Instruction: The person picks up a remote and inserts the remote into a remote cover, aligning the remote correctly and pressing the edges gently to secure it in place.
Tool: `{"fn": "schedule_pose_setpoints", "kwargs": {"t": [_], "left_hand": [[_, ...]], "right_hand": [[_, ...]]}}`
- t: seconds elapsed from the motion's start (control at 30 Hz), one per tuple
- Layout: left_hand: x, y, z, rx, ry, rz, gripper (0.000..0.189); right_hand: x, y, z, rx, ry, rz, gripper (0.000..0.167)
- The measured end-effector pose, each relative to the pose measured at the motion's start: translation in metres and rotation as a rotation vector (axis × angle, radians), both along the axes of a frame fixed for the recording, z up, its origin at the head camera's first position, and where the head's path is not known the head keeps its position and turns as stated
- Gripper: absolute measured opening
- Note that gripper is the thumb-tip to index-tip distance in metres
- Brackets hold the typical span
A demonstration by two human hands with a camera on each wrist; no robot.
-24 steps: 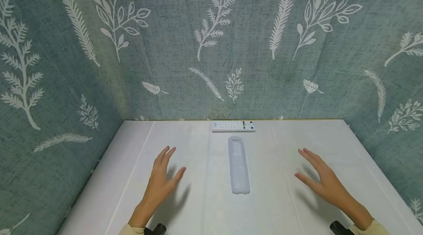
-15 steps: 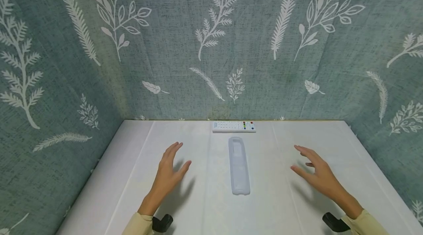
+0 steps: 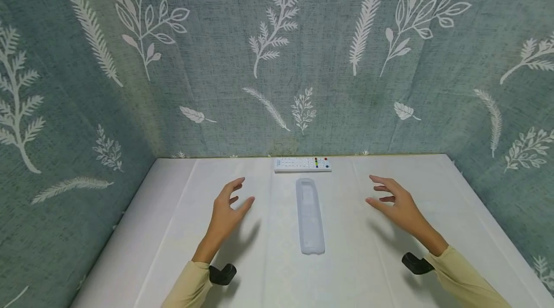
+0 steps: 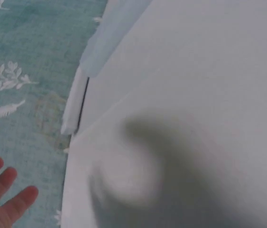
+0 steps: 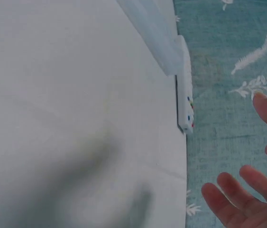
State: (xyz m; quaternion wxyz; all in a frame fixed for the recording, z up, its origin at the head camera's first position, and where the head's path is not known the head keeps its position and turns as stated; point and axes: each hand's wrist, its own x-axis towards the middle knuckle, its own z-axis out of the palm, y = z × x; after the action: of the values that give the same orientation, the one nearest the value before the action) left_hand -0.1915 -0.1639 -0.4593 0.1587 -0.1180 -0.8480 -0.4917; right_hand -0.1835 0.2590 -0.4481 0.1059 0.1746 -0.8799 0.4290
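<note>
- The left hand (image 3: 226, 214), left of the frame's centre, has its fingers spread and loosely curved above the counter; the right hand (image 3: 400, 208), right of centre, mirrors it.
- Black wrist-worn devices (image 3: 222, 274) and pale-yellow sleeves (image 3: 188, 286) follow below.
- Between the hands, near the middle of the frame, lies a translucent pale-blue, long, shallow plastic-looking cover (image 3: 310, 216). Its long axis runs almost up and down, upper end leaning slightly left, towards the remote.
- Just beyond that end, a slim white remote control (image 3: 303, 164) lies crosswise, coloured buttons towards the right.
- The white-covered counter (image 3: 182, 240), faintly creased, meets grey-green fabric walls (image 3: 216, 67) with white leaf prints.
- The head view shows the whole cover; both wrist views crop it at the top. The right wrist view shows the coloured buttons, the left does not.
</note>
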Motion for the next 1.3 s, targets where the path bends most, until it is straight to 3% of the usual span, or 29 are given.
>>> {"fn": "schedule_pose_setpoints", "kwargs": {"t": [0.13, 0.2, 0.3, 0.43, 0.57, 0.87, 1.07, 1.3], "left_hand": [[-0.003, 0.007, 0.008, 0.064, -0.012, -0.028, 0.051], [-0.002, 0.010, 0.015, 0.080, -0.022, -0.042, 0.050], [-0.007, 0.013, 0.016, 0.109, -0.043, -0.049, 0.051], [-0.025, 0.016, 0.004, 0.113, -0.073, -0.024, 0.050], [-0.040, 0.021, 0.000, 0.126, -0.097, -0.004, 0.047], [-0.062, 0.035, -0.003, 0.180, -0.134, 0.003, 0.044], [-0.080, 0.042, -0.014, 0.243, -0.157, -0.023, 0.043], [-0.097, 0.046, -0.023, 0.235, -0.171, 0.006, 0.044]], "right_hand": [[-0.012, -0.004, -0.005, -0.048, -0.016, 0.001, 0.053], [-0.019, -0.007, -0.009, -0.088, -0.047, 0.000, 0.052], [-0.029, -0.012, -0.011, -0.145, -0.113, -0.004, 0.051], [-0.042, -0.021, -0.010, -0.194, -0.168, -0.016, 0.051], [-0.051, -0.026, -0.008, -0.204, -0.186, -0.018, 0.052], [-0.074, -0.037, -0.007, -0.185, -0.182, -0.017, 0.051], [-0.090, -0.042, -0.010, -0.170, -0.178, -0.022, 0.052], [-0.110, -0.048, -0.011, -0.157, -0.189, -0.037, 0.053]]}}
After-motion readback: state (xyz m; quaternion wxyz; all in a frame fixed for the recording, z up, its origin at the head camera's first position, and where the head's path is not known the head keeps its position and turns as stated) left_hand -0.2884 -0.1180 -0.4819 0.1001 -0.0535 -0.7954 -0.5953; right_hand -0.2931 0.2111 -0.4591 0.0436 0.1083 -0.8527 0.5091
